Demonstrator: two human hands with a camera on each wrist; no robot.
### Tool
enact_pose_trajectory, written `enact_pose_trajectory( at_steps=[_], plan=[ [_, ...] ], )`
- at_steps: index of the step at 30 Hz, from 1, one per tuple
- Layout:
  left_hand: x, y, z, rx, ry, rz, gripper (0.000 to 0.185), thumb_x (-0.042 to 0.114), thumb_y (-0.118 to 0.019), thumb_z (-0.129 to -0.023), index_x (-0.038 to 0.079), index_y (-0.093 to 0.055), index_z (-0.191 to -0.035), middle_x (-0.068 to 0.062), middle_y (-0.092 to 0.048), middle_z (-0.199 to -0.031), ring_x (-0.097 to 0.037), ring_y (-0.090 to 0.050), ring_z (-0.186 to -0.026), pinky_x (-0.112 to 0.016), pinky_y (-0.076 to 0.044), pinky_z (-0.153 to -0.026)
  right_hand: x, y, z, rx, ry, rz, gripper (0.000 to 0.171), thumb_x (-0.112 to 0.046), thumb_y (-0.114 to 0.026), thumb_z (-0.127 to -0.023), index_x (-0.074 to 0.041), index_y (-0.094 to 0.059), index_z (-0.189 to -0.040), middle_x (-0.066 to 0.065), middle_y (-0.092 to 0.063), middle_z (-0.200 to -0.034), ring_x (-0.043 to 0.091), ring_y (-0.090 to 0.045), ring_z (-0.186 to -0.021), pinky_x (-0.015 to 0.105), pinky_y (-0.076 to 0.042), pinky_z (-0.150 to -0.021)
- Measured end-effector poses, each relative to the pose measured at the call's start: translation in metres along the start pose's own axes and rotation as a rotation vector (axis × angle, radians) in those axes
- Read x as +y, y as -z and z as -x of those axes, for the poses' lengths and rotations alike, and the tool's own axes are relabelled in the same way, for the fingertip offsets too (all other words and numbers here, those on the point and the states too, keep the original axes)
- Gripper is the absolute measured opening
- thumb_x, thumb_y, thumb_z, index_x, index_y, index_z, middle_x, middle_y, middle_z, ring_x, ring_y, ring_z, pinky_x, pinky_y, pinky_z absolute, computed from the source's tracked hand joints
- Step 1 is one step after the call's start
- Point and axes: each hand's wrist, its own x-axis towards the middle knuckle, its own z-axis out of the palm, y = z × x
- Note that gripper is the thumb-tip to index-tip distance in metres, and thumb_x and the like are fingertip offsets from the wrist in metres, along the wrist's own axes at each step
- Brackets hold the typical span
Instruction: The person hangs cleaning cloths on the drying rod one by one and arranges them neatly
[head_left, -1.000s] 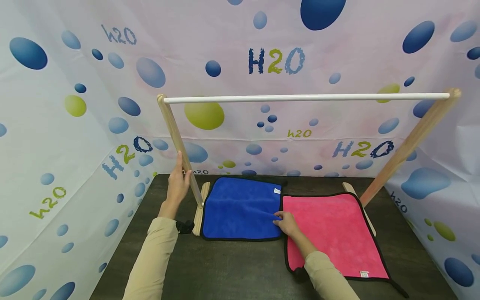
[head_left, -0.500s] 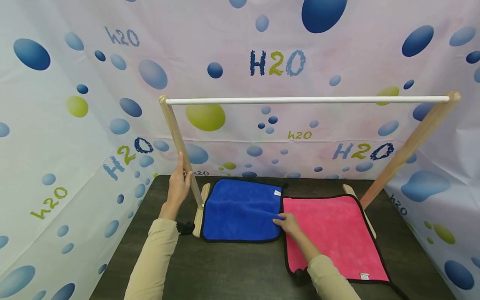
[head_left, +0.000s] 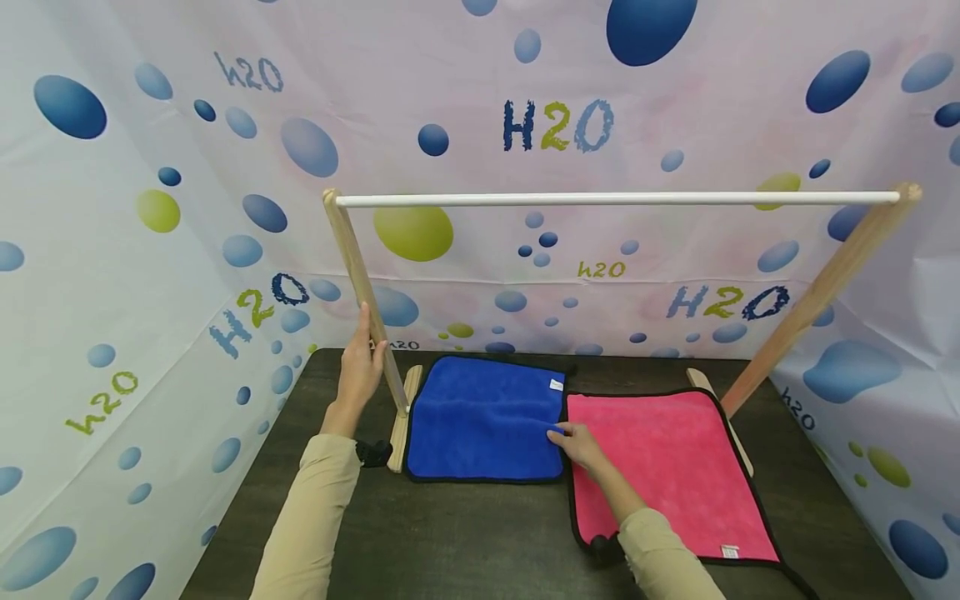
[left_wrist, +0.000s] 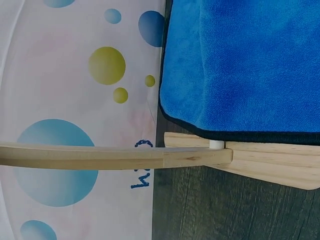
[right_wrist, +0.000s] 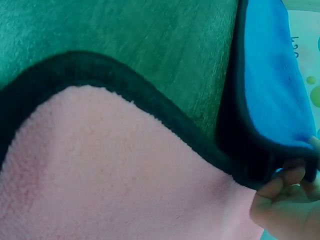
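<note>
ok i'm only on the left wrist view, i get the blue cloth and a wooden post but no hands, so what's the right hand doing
Observer: The right hand pinches the blue cloth at its right edge, as the head view shows.
Operator: got it, and what's next to the cloth on that side, my view cuts off before there
Observer: A pink cloth with dark edging lies on the dark table, just to the right of the blue one.
</note>
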Motion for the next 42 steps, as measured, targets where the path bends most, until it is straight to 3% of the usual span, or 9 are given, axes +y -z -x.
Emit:
enact_pose_trajectory(
  at_steps=[6, 10, 17, 21, 27, 34, 37, 42],
  plan=[
    [0.0, 0.001, -0.001, 0.013, -0.007, 0.005, 0.082, -0.006, -0.056, -0.086, 0.017, -0.009, -0.148, -0.034, -0.048, -0.117, -0.047, -0.054, -0.097, -0.052, -0.048, -0.074, -0.011, -0.003, 0.0, 0.113, 0.128, -0.042, 0.031, -0.01, -0.058, -0.088, 0.01, -0.059, -0.112, 0.025, -0.057, -0.114, 0.033, -0.053, -0.103, 0.042, -0.046, -0.085],
    [0.001, 0.0, -0.001, 0.019, -0.016, 0.021, 0.082, -0.008, -0.055, -0.085, 0.017, -0.009, -0.148, -0.035, -0.048, -0.117, -0.047, -0.054, -0.097, -0.052, -0.049, -0.074, -0.019, -0.006, 0.0, 0.177, 0.136, -0.072, 0.029, -0.005, -0.059, -0.085, 0.005, -0.062, -0.112, 0.021, -0.06, -0.106, 0.023, -0.055, -0.086, 0.03, -0.047, -0.07],
    [0.001, 0.001, -0.001, 0.011, 0.005, 0.043, 0.076, -0.008, -0.054, -0.086, 0.011, -0.013, -0.147, -0.035, -0.047, -0.119, -0.047, -0.053, -0.1, -0.051, -0.05, -0.073, -0.032, -0.007, 0.001, 0.146, 0.137, -0.163, 0.037, -0.002, -0.056, -0.086, 0.003, -0.055, -0.122, 0.018, -0.06, -0.105, 0.01, -0.051, -0.071, 0.024, -0.044, -0.06],
    [0.001, 0.0, -0.001, 0.023, -0.008, 0.046, 0.076, -0.009, -0.054, -0.086, 0.011, -0.014, -0.147, -0.035, -0.046, -0.119, -0.047, -0.053, -0.099, -0.051, -0.05, -0.071, -0.044, -0.006, 0.0, 0.127, 0.178, -0.203, 0.039, -0.001, -0.056, -0.086, 0.004, -0.053, -0.124, 0.021, -0.056, -0.119, 0.014, -0.055, -0.08, 0.022, -0.043, -0.065],
    [-0.001, -0.003, -0.001, 0.017, -0.009, 0.043, 0.077, -0.007, -0.053, -0.087, 0.014, -0.011, -0.148, -0.035, -0.045, -0.122, -0.047, -0.052, -0.102, -0.051, -0.049, -0.073, -0.064, 0.001, 0.001, 0.071, 0.227, -0.21, 0.043, -0.002, -0.054, -0.087, 0.002, -0.049, -0.13, 0.021, -0.044, -0.135, 0.026, -0.052, -0.11, 0.029, -0.046, -0.081],
    [-0.001, -0.004, 0.0, 0.025, -0.021, 0.042, 0.08, -0.007, -0.054, -0.087, 0.018, -0.009, -0.148, -0.034, -0.043, -0.124, -0.047, -0.052, -0.102, -0.051, -0.049, -0.073, -0.091, 0.012, 0.008, 0.007, 0.27, -0.25, 0.049, -0.003, -0.051, -0.089, -0.003, -0.041, -0.136, 0.022, -0.046, -0.133, 0.027, -0.056, -0.108, 0.033, -0.049, -0.084],
    [0.0, -0.004, 0.0, 0.029, -0.02, 0.038, 0.081, -0.007, -0.054, -0.086, 0.02, -0.009, -0.148, -0.034, -0.043, -0.124, -0.047, -0.051, -0.103, -0.051, -0.049, -0.073, -0.102, 0.018, 0.01, -0.008, 0.294, -0.262, 0.05, -0.004, -0.051, -0.089, -0.004, -0.038, -0.138, 0.02, -0.042, -0.137, 0.028, -0.052, -0.114, 0.033, -0.048, -0.087],
    [0.0, -0.003, 0.0, 0.03, -0.017, 0.037, 0.078, -0.007, -0.054, -0.086, 0.016, -0.011, -0.148, -0.035, -0.044, -0.123, -0.047, -0.051, -0.104, -0.051, -0.049, -0.074, -0.119, 0.029, 0.014, -0.009, 0.338, -0.245, 0.052, -0.006, -0.05, -0.091, -0.006, -0.035, -0.14, 0.014, -0.03, -0.146, 0.03, -0.03, -0.132, 0.035, -0.044, -0.09]
  ],
)
